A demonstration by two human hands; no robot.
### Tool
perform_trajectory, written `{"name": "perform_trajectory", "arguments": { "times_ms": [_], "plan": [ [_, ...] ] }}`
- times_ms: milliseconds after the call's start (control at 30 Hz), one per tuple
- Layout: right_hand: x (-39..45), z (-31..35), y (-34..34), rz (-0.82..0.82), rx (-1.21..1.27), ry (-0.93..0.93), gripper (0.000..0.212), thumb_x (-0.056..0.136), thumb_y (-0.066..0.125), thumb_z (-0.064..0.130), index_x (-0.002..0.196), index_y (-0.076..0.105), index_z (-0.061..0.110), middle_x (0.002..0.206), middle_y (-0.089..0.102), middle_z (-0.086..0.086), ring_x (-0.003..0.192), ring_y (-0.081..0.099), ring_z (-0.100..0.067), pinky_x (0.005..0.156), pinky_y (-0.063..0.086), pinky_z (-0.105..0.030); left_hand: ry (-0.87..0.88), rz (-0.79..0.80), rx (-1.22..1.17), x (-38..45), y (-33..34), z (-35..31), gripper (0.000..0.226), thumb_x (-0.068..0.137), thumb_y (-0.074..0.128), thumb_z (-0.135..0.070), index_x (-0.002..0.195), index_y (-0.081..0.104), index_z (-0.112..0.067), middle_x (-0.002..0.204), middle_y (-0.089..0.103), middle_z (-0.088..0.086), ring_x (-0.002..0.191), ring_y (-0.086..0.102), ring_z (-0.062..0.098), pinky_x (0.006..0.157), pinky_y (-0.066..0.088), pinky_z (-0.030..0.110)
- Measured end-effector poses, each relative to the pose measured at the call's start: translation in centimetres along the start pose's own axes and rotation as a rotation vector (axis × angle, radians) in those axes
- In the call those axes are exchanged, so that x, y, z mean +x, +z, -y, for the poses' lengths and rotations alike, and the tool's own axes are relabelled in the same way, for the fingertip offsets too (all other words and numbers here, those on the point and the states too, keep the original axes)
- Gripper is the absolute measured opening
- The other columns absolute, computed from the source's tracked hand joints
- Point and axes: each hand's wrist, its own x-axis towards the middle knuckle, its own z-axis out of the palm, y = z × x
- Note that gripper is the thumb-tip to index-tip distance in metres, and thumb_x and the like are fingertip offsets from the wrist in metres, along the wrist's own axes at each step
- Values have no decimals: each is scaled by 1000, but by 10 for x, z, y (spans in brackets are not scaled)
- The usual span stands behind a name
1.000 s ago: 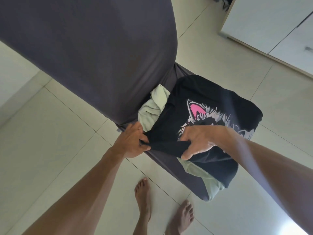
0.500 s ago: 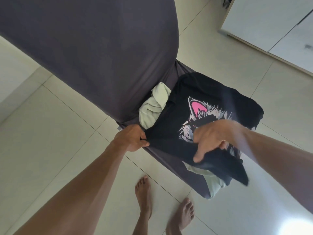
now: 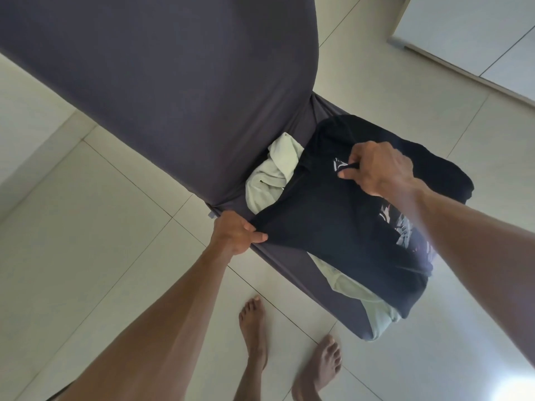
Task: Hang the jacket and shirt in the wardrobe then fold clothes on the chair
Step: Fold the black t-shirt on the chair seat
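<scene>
Tee: I see the black tee (image 3: 341,227) on the chair (image 3: 179,91) seat, at 3 o'clock from the backrest, half folded, print mostly covered.
Left hand: my left hand (image 3: 236,233) pinches the tee's corner at 9 o'clock; I judge it anchors the fold line.
Right hand: my right hand (image 3: 379,169) pinches the carried edge at 12 o'clock.
Underlayer: pale cloth (image 3: 275,175) beneath; its bunching may spoil the fold.
Surroundings: wardrobe (image 3: 477,33) at 1 o'clock; bare feet (image 3: 254,328) at 6 o'clock.
</scene>
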Motion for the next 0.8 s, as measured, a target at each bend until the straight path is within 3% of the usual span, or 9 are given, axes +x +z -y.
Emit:
{"name": "perform_trajectory", "arguments": {
  "times_ms": [67, 133, 267, 333, 467, 567, 633, 700, 800],
  "plan": [
    [4, 1, 4, -34, 40, -22, 24, 90, 71, 41, 103, 63, 24, 104, 64, -5, 89, 55, -27, 71, 39, -37, -6, -11, -58, 0, 0, 2, 45, 70, 91, -23, 106, 73, -5, 106, 75, 8, 99, 70, 22, 98, 54, 36],
    [6, 0, 13, -44, 64, -41, 27, 90, 71, 36, 111, 62, 22, 112, 58, -5, 101, 55, -29, 73, 42, -39, -23, -34, -94, 2, 1, 3, 41, 65, 94, -22, 97, 70, -10, 98, 73, 7, 94, 70, 24, 92, 58, 41],
    [-3, -1, 32, -8, -135, -164, 68, 85, 73, 44, 143, 42, 30, 144, 40, -4, 133, 34, -33, 100, 42, -51, -74, 21, -175, 6, 1, 2, 56, 62, 95, -34, 103, 61, -15, 101, 69, 5, 94, 69, 25, 77, 60, 40],
    [-12, 4, 43, 12, -173, -321, 71, 85, 69, 47, 147, 36, 34, 151, 35, 1, 139, 27, -30, 106, 37, -52, -89, 56, -242, 6, 2, 1, 49, 74, 85, -45, 104, 66, -12, 102, 72, 4, 89, 69, 20, 68, 58, 34],
    [-25, 7, 63, 46, -179, -553, 43, 87, 66, 41, 127, 56, 31, 116, 61, 6, 124, 42, -22, 102, 37, -41, -45, -85, -257, 6, 8, -1, 39, 83, 80, -33, 90, 68, 3, 80, 70, 9, 70, 60, 18, 77, 60, 43],
    [-30, -1, 67, 39, -182, -617, 22, 78, 67, 34, 99, 63, 30, 90, 57, 11, 103, 49, -18, 100, 37, -39, -27, -186, -250, 5, 10, -5, 33, 83, 78, -25, 83, 67, 6, 77, 71, 16, 71, 66, 26, 79, 60, 46],
    [-33, -4, 67, 54, -191, -653, 18, 70, 65, 32, 87, 61, 30, 89, 54, 12, 96, 47, -16, 99, 36, -38, 6, -211, -195, 7, 13, -9, 29, 83, 75, -25, 80, 65, 3, 81, 71, 16, 77, 69, 29, 78, 60, 46],
    [-36, -2, 64, 108, -186, -631, 20, 69, 58, 39, 87, 60, 31, 96, 56, 13, 97, 47, -15, 100, 35, -38, 83, -211, -92, 8, 16, -13, 26, 80, 76, -36, 79, 65, -13, 80, 70, 4, 78, 65, 19, 77, 58, 41],
    [-33, 14, 61, 132, -36, -453, 41, 81, 42, 48, 114, 57, 30, 105, 64, 10, 100, 56, -18, 99, 38, -41, 165, -208, -26, 9, 21, -20, 27, 83, 75, -48, 74, 62, -26, 74, 66, -9, 77, 65, 14, 73, 54, 33]
  ]
}}
